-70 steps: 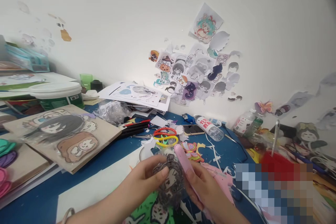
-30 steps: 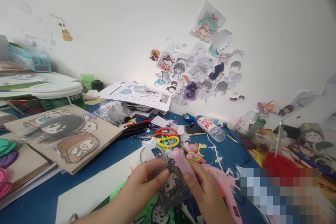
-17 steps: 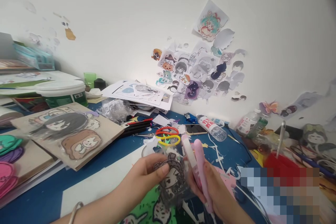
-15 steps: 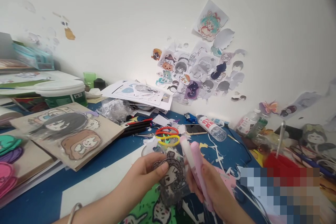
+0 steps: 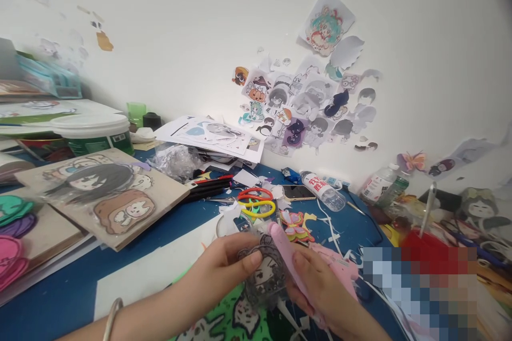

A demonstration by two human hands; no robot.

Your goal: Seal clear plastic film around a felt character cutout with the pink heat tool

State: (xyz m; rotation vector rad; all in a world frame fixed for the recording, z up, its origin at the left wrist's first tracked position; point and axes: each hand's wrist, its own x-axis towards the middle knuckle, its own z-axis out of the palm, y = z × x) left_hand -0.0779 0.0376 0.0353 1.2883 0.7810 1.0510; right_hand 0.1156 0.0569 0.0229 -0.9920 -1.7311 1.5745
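Observation:
My left hand [image 5: 236, 261] pinches a cut-out cartoon figure [image 5: 264, 272] in clear plastic, thumb on its front. In my right hand [image 5: 316, 277] is a slim pink mini hair straightener [image 5: 282, 248], its two arms pressed together at the figure's right edge. Whether the plastic lies between the arms is hard to see. Under my hands lies a green sheet with cartoon drawings [image 5: 244, 314], partly covered by them. A pink glue gun [image 5: 338, 264] rests just beyond my right hand.
Yellow-handled scissors [image 5: 258, 209], red-handled scissors [image 5: 254, 192], a phone [image 5: 300, 192] and a plastic bottle [image 5: 323, 191] lie behind my hands. Left stand a board with cut-outs [image 5: 168, 192] and a white-lidded tub [image 5: 88, 122]. White cables [image 5: 330, 224] and paper scraps litter the blue table.
The straightener's arms were apart and upright; now they are closed and tilted left against the figure. My head view has shifted slightly, uncovering a paper butterfly and more of the glue gun.

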